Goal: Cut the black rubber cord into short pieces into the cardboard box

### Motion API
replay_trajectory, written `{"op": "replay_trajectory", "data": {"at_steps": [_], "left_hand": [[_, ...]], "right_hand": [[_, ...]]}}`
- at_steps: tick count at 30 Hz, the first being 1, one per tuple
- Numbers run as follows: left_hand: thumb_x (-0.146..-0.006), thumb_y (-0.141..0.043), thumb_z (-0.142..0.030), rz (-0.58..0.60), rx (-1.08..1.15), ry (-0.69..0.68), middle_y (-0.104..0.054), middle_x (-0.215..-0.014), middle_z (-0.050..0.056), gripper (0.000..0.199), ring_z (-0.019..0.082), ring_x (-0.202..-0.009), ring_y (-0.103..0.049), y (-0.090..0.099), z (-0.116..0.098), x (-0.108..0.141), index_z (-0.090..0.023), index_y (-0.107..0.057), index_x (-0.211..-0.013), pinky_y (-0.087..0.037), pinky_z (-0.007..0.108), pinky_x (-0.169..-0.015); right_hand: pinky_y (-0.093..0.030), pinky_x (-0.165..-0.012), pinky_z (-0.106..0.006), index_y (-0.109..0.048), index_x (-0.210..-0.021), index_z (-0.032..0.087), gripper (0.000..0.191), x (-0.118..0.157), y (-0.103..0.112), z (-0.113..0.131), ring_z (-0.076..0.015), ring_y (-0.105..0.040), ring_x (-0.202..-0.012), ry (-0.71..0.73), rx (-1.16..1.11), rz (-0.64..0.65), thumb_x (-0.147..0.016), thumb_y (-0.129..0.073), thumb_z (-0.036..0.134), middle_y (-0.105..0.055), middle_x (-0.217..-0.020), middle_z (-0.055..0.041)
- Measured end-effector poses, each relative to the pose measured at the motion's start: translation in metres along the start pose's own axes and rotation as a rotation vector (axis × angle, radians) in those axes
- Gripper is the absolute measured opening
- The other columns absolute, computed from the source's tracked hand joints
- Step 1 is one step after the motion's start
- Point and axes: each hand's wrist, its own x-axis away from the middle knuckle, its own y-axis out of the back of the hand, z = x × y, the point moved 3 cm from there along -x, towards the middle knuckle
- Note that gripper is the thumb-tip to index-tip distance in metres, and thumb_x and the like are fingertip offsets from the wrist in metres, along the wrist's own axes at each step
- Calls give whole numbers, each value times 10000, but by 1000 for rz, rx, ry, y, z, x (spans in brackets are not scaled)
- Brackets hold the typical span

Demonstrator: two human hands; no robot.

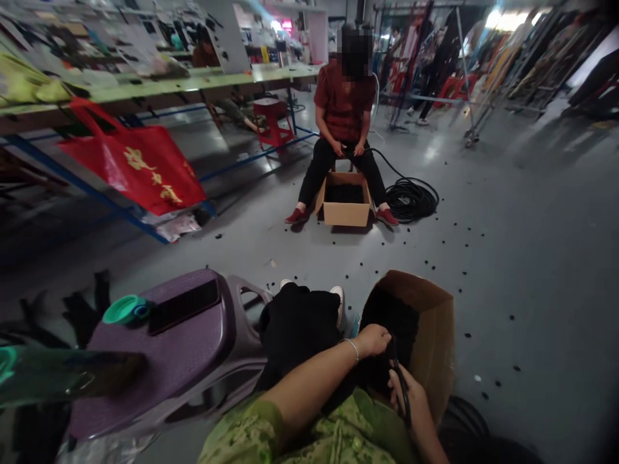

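Over the open cardboard box [438,341] at my lap, my right hand [409,390] is closed round a black cord [401,386] that runs down along the palm toward my forearm. My left hand [374,339] has its fingers pinched together at the cord's upper end; its fingertips partly hide that spot. A mass of black material [389,316] fills the inside of the box, too dark to make out in detail. More black cord lies in loops [467,415] on the floor right of the box.
On my left, a purple stool [193,348] bears a phone [186,306], a teal lid [126,309] and a bottle [72,374]. Ahead, a seated person [345,103] works over another cardboard box [345,214], with a coiled black cord [413,200] alongside. Small black bits dot the floor. A red bag [140,164] hangs from the table.
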Motion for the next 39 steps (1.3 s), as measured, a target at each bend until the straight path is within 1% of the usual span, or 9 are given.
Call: {"op": "replay_trajectory", "data": {"at_steps": [5, 9, 13, 18, 23, 29, 32, 37, 39], "left_hand": [[-937, -450, -239, 59, -47, 13, -628, -670, 12, 325, 108, -499, -465, 3, -7, 8, -137, -759, -958, -403, 232, -547], [-914, -501, -256, 98, -174, -88, -692, -760, 45, 305, 128, -598, -536, 2, -11, 15, -143, -769, -1008, -444, 234, -630], [-918, -496, -282, 142, -245, -136, -708, -782, 61, 312, 152, -688, -590, 0, -9, 15, -150, -767, -997, -472, 234, -692], [-936, -476, -280, 163, -216, -37, -675, -751, 47, 319, 122, -598, -532, 1, -6, 13, -118, -750, -952, -462, 235, -657], [-949, -450, -244, 193, 1, 62, -566, -661, -16, 292, 73, -460, -425, 1, -7, 16, -111, -707, -909, -386, 207, -513], [-933, -494, -221, 139, 129, 69, -520, -622, -57, 243, 59, -421, -391, -2, -9, 18, -130, -672, -1072, -329, 186, -452], [-934, -500, -223, 119, 106, 92, -524, -612, -58, 226, 57, -409, -388, -3, -8, 17, -129, -668, -1054, -318, 184, -440], [-927, -509, -188, 43, 176, 36, -532, -618, -51, 162, 54, -432, -413, 3, -13, 16, -133, -658, -957, -327, 174, -447], [-928, -497, -175, -5, 248, 27, -522, -617, -50, 152, 58, -435, -422, 8, -15, 17, -135, -644, -928, -331, 176, -445]], "right_hand": [[-399, -422, -262, -665, -1300, 111, 884, 7, -2, 1, -154, -549, -445, -52, -10, 21, -647, -698, 705, -646, -635, -21], [-446, -455, -271, -652, -1298, 91, 917, 9, -2, 3, -175, -595, -504, -76, -69, 18, -625, -710, 712, -676, -698, -50], [-446, -449, -267, -678, -1260, 89, 893, 11, -4, -1, -162, -568, -467, -43, -30, 11, -655, -676, 745, -646, -644, -30], [-444, -441, -265, -736, -1182, 99, 886, 17, -12, -5, -156, -524, -438, 48, 90, -64, -712, -569, 832, -582, -547, -7], [-476, -459, -263, -744, -1193, 100, 901, 21, -17, -2, -176, -564, -447, 114, 167, -96, -764, -494, 852, -618, -546, -28], [-562, -596, -266, -777, -1124, 125, 806, 23, -16, -4, -233, -713, -626, 222, 211, -170, -783, -532, 813, -756, -742, -98], [-565, -591, -272, -784, -1107, 152, 753, 21, -16, -7, -256, -735, -686, 232, 223, -200, -785, -553, 792, -779, -823, -114], [-498, -490, -272, -738, -1210, 144, 766, 13, -11, -5, -209, -647, -513, 158, 178, -114, -786, -580, 762, -699, -619, -54], [-498, -514, -278, -686, -1288, 132, 778, 12, -9, 2, -198, -641, -524, 121, 116, -47, -795, -597, 728, -692, -642, -42]]}}
